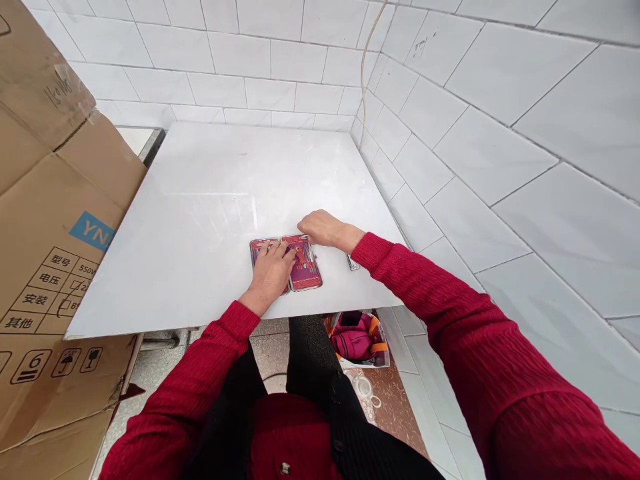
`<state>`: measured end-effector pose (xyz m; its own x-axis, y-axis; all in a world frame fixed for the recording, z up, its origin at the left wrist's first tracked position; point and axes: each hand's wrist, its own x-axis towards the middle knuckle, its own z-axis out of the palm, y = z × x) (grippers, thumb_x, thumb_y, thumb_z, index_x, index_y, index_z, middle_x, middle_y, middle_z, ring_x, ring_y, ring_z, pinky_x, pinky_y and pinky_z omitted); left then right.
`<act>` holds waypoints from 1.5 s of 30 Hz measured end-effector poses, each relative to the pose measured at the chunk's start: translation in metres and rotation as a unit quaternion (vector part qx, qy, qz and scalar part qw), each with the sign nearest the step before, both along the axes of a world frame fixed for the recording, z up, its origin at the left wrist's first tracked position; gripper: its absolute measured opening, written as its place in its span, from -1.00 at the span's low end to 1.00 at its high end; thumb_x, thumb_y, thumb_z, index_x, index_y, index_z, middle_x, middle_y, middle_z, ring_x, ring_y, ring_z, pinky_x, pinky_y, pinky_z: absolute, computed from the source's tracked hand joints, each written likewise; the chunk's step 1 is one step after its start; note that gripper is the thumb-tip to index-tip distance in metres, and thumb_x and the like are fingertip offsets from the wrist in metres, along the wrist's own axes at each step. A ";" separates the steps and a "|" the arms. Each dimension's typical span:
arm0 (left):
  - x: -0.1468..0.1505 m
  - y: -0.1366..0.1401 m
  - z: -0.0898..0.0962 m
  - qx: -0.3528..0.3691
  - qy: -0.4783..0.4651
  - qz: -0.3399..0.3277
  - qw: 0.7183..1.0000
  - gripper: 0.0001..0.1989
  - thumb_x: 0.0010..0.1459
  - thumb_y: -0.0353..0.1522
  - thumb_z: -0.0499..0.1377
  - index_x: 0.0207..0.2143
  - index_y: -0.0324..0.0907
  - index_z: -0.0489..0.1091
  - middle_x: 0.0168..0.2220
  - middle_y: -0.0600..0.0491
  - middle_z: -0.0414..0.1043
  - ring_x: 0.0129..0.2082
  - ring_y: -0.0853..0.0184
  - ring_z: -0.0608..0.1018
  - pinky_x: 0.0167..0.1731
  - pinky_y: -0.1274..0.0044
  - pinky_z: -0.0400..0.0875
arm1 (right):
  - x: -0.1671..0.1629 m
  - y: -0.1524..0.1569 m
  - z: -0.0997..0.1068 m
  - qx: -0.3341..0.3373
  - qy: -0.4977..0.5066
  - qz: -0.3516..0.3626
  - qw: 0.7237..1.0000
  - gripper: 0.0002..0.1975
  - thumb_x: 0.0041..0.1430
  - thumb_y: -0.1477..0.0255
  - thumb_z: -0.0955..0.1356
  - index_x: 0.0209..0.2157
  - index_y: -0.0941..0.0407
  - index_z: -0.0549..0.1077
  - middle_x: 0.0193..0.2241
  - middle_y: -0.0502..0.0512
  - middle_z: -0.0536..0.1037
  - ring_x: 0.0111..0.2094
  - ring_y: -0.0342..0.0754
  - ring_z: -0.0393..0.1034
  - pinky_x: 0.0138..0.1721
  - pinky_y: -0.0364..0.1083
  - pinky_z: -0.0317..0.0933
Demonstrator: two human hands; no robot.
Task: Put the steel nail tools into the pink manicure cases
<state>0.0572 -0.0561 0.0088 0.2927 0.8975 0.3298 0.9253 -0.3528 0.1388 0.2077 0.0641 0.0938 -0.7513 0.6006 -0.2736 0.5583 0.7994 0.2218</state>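
A manicure set case (307, 283) lies unfolded on the white tabletop near its front edge, with a red and purple lining and slim metal tools in its right half. Across the left half and the hinge rests my left hand (273, 270), fingers stretched out and covering part of the contents. My right hand (320, 229) is at the top edge of the right half, its fingers pinched together. A bit of shiny metal shows below those fingertips; what they hold is too small to make out. Partly under my right wrist lies a small metal item (353, 263), possibly a nail clipper.
The white tabletop (215, 167) meets tiled walls behind and at right. A large cardboard box (60, 220) stands along the left side. Below the front edge is a white box (383, 360) with a magenta and orange bag (353, 343). A pale cable (364, 80) runs down the corner.
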 end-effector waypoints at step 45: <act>0.002 -0.003 -0.002 -0.016 -0.003 0.014 1.000 -0.64 0.40 -0.39 -0.01 0.11 -0.16 0.48 0.20 -0.15 0.45 0.24 0.03 0.42 0.31 0.07 0.13 | 0.000 -0.016 -0.043 -0.037 0.228 -0.071 0.970 -0.72 0.31 0.56 0.25 -0.22 0.17 0.61 -0.14 0.22 0.60 -0.11 0.04 0.45 -0.14 -0.08 0.17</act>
